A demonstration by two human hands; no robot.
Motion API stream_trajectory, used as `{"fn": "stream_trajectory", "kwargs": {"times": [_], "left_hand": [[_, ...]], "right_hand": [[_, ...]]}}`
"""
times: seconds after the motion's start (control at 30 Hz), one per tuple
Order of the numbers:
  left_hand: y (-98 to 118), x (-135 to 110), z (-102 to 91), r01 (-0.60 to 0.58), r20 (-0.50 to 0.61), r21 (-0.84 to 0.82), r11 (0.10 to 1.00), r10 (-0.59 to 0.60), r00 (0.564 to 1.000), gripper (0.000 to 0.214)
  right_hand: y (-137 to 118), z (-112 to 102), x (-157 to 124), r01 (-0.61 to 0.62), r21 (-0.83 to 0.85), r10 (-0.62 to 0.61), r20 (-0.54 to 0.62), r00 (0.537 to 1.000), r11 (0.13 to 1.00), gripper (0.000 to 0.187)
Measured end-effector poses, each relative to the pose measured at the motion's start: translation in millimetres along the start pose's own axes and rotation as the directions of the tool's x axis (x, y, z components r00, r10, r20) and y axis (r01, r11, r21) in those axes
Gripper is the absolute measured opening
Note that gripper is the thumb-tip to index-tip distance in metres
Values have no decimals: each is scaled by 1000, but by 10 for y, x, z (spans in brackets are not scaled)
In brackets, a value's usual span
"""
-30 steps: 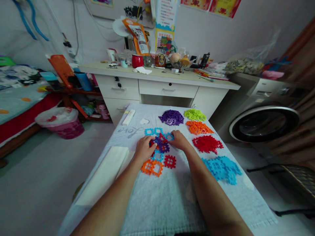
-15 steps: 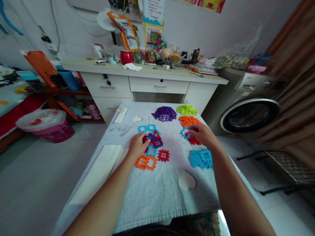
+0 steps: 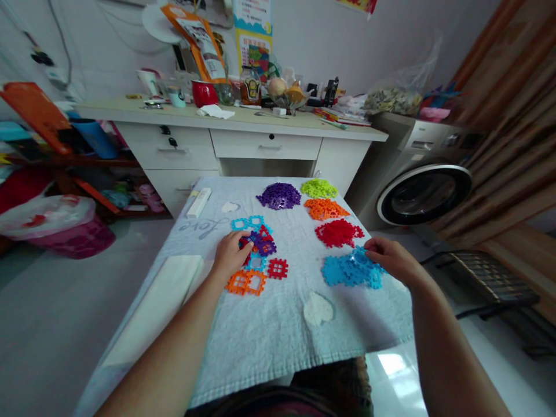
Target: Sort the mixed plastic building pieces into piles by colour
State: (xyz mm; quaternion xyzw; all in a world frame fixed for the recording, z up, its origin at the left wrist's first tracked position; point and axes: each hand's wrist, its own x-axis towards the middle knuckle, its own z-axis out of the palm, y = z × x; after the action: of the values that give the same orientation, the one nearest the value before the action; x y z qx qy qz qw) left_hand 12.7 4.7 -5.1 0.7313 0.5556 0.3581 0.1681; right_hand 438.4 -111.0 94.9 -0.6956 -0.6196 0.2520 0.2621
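Observation:
My left hand (image 3: pixel 231 253) is closed on a joined cluster of interlocking plastic squares, with a purple square (image 3: pixel 263 242) on top and red ones partly hidden under the fingers. Around it lie light-blue squares (image 3: pixel 255 222), joined orange window squares (image 3: pixel 247 282) and a single red window square (image 3: pixel 278 268). Over at the right, my right hand (image 3: pixel 388 256) pinches the edge of a blue square (image 3: pixel 358 255) at the top of the blue pile (image 3: pixel 343 272). Its fingertips are partly hidden.
Beyond the blue pile are red (image 3: pixel 339 233), orange (image 3: pixel 325 209), lime-green (image 3: pixel 319 187) and purple (image 3: pixel 279 196) piles of squares. A white box (image 3: pixel 199 203) and a long pale board (image 3: pixel 160 307) lie along the table's left side. A cluttered desk (image 3: pixel 264 146) stands behind.
My right hand has moved from over the red pile toward me and right, bringing the blue square to the blue pile. My left hand keeps its hold. The view has shifted right.

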Motion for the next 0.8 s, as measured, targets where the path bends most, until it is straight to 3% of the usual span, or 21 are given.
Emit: {"fn": "stream_trajectory", "kwargs": {"times": [0.17,0.33,0.5,0.63,0.8], "left_hand": [[-16,4,4,9,10,12,1000,-9,1000,29],[-24,2,15,6,3,3,1000,-6,1000,30],[2,1,2,4,6,6,1000,-4,1000,29],[35,9,-15,8,3,5,1000,-8,1000,28],[61,-4,-22,28,-1,-16,999,-28,1000,28]], "right_hand": [[-42,31,-7,-23,-243,5,-76,997,970,15],[-42,25,-20,-35,-382,-18,-136,991,923,12],[-455,70,-8,16,-404,-100,-187,977,915,12],[-1015,449,89,201,-328,-237,-71,969,923,13],[-1445,1265,265,354,-271,-314,179,932,895,19]]}}
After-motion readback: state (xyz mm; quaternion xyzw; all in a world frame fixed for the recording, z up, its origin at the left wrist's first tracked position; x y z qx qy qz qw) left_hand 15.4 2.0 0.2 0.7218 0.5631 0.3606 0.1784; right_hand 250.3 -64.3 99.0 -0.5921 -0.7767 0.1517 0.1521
